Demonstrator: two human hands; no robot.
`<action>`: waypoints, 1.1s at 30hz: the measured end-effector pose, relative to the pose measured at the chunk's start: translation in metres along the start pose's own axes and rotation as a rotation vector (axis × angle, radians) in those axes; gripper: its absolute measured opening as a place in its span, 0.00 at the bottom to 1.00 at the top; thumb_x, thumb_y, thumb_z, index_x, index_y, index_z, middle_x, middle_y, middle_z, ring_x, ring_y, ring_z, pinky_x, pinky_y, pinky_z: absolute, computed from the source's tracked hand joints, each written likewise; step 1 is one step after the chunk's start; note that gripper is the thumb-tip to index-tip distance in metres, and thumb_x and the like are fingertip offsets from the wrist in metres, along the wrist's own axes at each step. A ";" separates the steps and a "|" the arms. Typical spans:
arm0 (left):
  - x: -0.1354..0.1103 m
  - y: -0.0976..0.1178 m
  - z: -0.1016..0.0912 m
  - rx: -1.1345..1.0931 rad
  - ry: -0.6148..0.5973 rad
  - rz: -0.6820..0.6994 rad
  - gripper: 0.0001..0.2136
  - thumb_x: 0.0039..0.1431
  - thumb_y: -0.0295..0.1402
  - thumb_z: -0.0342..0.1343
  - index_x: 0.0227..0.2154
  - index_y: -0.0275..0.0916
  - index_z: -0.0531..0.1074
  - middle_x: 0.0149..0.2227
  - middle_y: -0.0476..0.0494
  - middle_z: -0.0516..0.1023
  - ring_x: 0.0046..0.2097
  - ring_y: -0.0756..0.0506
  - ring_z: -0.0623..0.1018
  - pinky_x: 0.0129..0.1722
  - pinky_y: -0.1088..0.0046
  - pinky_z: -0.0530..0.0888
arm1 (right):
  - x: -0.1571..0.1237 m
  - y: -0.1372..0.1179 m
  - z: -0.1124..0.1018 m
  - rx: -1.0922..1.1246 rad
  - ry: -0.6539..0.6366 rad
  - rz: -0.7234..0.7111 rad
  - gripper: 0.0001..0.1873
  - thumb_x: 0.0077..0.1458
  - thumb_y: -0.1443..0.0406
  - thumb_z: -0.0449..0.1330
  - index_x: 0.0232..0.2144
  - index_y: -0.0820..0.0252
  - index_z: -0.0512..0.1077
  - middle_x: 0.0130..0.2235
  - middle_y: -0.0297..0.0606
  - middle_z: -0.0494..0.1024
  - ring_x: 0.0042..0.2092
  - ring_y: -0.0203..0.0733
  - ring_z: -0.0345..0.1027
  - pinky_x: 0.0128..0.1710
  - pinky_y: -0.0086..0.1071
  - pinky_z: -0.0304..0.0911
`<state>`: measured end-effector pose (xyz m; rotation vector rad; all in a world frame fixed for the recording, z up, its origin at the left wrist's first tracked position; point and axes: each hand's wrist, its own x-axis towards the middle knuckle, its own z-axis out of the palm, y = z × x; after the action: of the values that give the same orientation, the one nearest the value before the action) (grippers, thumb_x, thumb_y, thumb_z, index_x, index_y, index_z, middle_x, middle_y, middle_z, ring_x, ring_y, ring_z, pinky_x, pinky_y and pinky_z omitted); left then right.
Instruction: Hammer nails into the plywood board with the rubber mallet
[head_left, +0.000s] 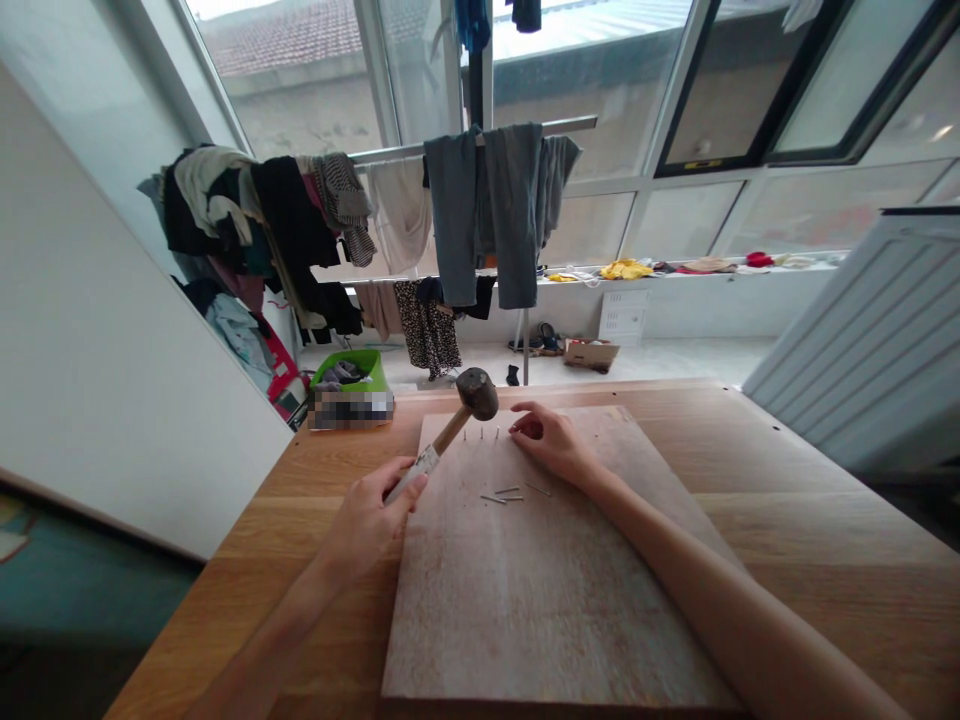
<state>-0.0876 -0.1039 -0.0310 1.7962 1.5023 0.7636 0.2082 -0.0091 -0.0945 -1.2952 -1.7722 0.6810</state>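
Note:
My left hand [382, 495] is wrapped round the handle of a hammer [475, 393], which has a dark, heavy head, a wooden shaft and a pale worn grip. Its head is raised above the far part of a wooden board [480, 590]. Three thin nails [481, 434] stand upright in a row there. Just right of that row, my right hand [551, 440] rests low over the board with thumb and fingers curled into a pinch. Whatever lies between those fingertips is too small to make out. Several loose nails [504, 499] lie on the board nearer to me.
The board lies on a wooden table [300, 560]. Beyond it, clothes [480, 220] hang on a drying rack, with a green basket [360, 370] and a cardboard box [591, 353] on the floor. A white ribbed panel [862, 350] stands at the right.

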 end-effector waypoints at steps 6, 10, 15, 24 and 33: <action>0.002 0.015 0.007 -0.026 -0.056 0.008 0.24 0.64 0.52 0.51 0.49 0.37 0.74 0.28 0.50 0.73 0.21 0.52 0.67 0.20 0.78 0.64 | 0.000 -0.001 0.001 -0.001 0.021 0.007 0.22 0.51 0.73 0.63 0.49 0.58 0.71 0.35 0.37 0.84 0.36 0.40 0.77 0.42 0.35 0.70; 0.005 0.025 0.013 -0.001 -0.072 0.013 0.25 0.63 0.52 0.51 0.50 0.36 0.74 0.28 0.49 0.74 0.21 0.51 0.68 0.20 0.77 0.64 | 0.000 -0.002 0.002 -0.029 0.030 0.014 0.21 0.50 0.73 0.62 0.47 0.57 0.72 0.33 0.34 0.83 0.34 0.39 0.76 0.38 0.33 0.69; 0.008 0.031 0.016 0.106 -0.082 0.037 0.22 0.62 0.49 0.51 0.47 0.38 0.77 0.26 0.49 0.75 0.24 0.48 0.72 0.22 0.77 0.66 | 0.000 -0.005 -0.001 -0.080 0.037 -0.011 0.24 0.48 0.72 0.62 0.49 0.57 0.70 0.30 0.32 0.80 0.31 0.40 0.73 0.33 0.30 0.65; 0.008 0.034 0.020 0.131 -0.084 0.029 0.21 0.63 0.48 0.51 0.46 0.37 0.77 0.26 0.48 0.76 0.26 0.48 0.73 0.24 0.76 0.66 | -0.002 -0.006 0.000 -0.097 0.066 -0.004 0.21 0.49 0.68 0.63 0.47 0.57 0.70 0.33 0.37 0.80 0.33 0.44 0.73 0.33 0.32 0.63; -0.003 0.013 0.028 -0.042 0.013 0.018 0.26 0.65 0.52 0.50 0.52 0.35 0.74 0.27 0.48 0.74 0.22 0.50 0.69 0.21 0.77 0.64 | -0.007 -0.027 -0.039 -0.233 -0.238 0.079 0.12 0.46 0.69 0.63 0.35 0.56 0.67 0.27 0.33 0.76 0.30 0.40 0.70 0.30 0.32 0.62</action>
<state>-0.0588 -0.1121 -0.0379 1.7785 1.4695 0.8113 0.2287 -0.0257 -0.0544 -1.4971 -2.0501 0.7128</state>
